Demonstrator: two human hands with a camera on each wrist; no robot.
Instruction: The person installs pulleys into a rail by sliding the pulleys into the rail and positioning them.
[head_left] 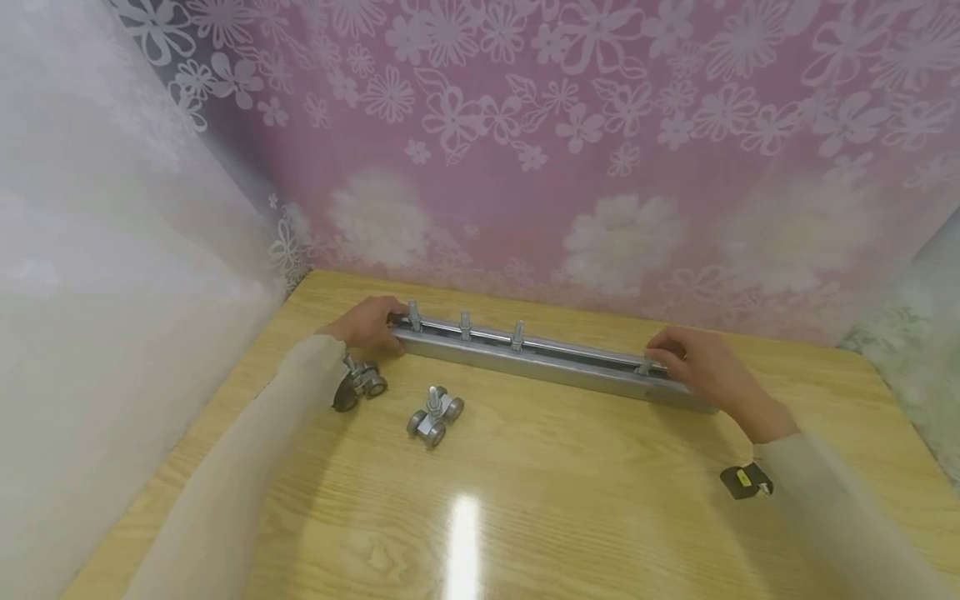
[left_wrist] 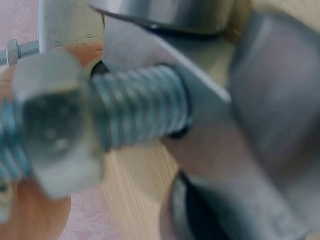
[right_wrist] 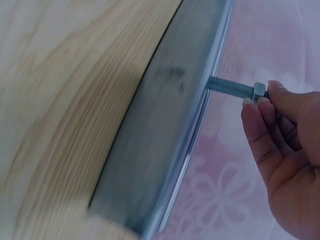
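Note:
A metal channel rail (head_left: 525, 360) lies across the far part of the table, slot upward. My left hand (head_left: 369, 323) grips its left end, thumb on the near side. Three upright threaded bolts (head_left: 517, 335) stand out of the slot towards the left. My right hand (head_left: 701, 367), near the right end, pinches the nut-topped tip of another bolt (right_wrist: 231, 87) between thumb and fingers. A four-wheeled roller trolley (head_left: 435, 418) stands on the table before the rail. A second trolley (head_left: 367, 380) is beside the left wrist; its bolt and nut (left_wrist: 57, 125) fill the left wrist view.
The wood-grain table (head_left: 570, 483) has a flowered pink curtain (head_left: 480, 183) along its back edge and a whitish drape (head_left: 135, 275) at the left. A small black device with a yellow label (head_left: 742, 481) sits at the right wrist.

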